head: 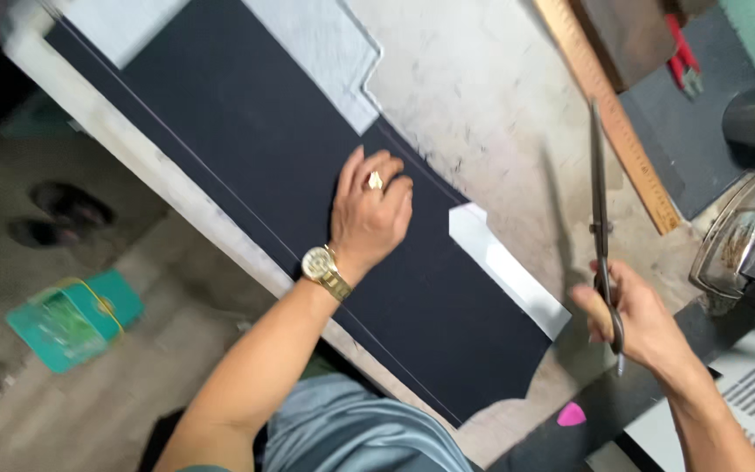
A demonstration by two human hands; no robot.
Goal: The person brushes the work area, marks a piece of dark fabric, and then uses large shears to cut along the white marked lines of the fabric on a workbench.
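Two hands are at work: your left hand [369, 214] lies flat, gripping nothing, on the dark fabric [246, 131] along the surface's near edge; your right hand [635, 319] is clenched on long scissors [600, 218]. Navy, thin, smooth, it likely feels light and limp; pin it flat, lift by a cut edge.

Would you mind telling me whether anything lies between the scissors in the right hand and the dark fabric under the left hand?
Nothing visible does. The right hand holds the scissors above bare table, beside the dark fabric that the left hand presses flat. A white paper piece lies along the fabric's near edge.
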